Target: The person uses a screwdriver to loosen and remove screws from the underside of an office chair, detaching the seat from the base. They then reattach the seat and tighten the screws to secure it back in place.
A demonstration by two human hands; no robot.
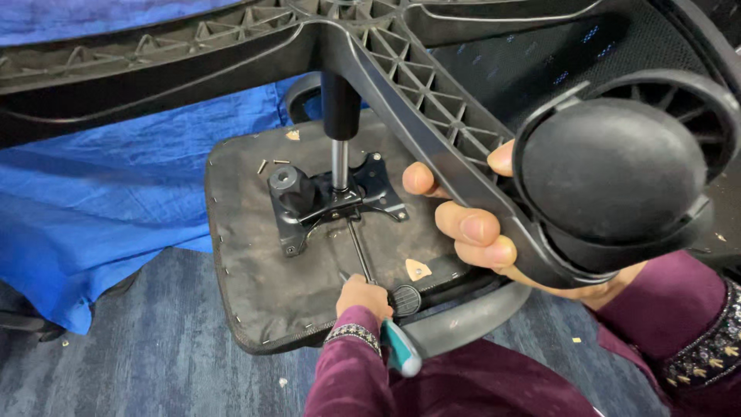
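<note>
While your right hand [471, 232] wraps its fingers [467, 228] tightly around one ribbed leg of the black chair base [421, 100], your left hand [363, 297] sits lower down, fist shut around a tool whose teal and white handle [403, 351] sticks out behind the wrist. Whether the thin metal rod [359, 251] running up from your left fingers belongs to that tool, you cannot tell from here. Just beyond those fingers the rod meets the black metal mounting plate [340, 201] fixed to the underside of the seat [255, 262], where the gas cylinder [340, 127] rises to the base. A black knob [292, 185] stands on the plate, farther from your left fingers, and a few loose screws [270, 164] lie past it. A round adjustment knob [405, 300] is just beside your left knuckles. Right next to your right fingertips bulges a large black caster [614, 170]. Blue cloth [93, 201] lies well apart, over the carpet [154, 347].
</note>
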